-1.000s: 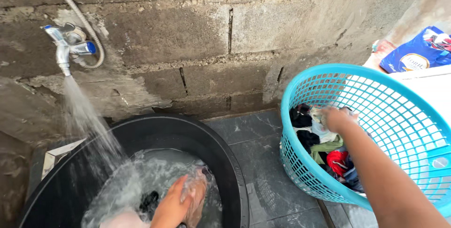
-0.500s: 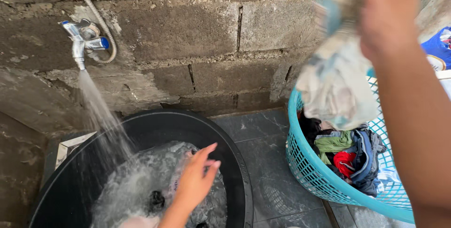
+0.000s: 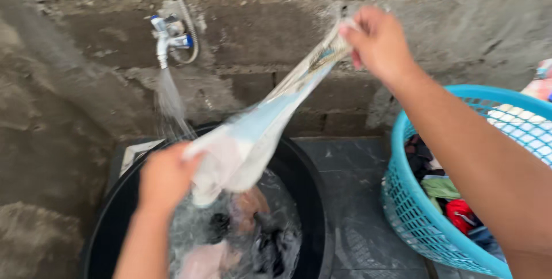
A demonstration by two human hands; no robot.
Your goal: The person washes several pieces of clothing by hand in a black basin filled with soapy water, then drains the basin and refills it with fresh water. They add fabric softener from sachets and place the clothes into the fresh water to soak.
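Note:
My right hand [image 3: 378,42] is raised in front of the block wall and grips the top end of a pale white and light-blue garment [image 3: 253,135]. The cloth stretches down to the left, where my left hand [image 3: 165,176] grips its lower end just above the black tub [image 3: 313,198]. The tub holds water with several soaked clothes, dark and pinkish, under the garment.
A wall tap [image 3: 167,39] with a hose pours water into the tub's left side. A turquoise plastic laundry basket [image 3: 414,221] with several coloured clothes stands at the right. Grey floor tiles [image 3: 351,164] lie between tub and basket. The concrete block wall runs behind.
My right hand lifted the garment out of the basket and carried it left over the tub. My left hand rose from the water and took hold of its lower end.

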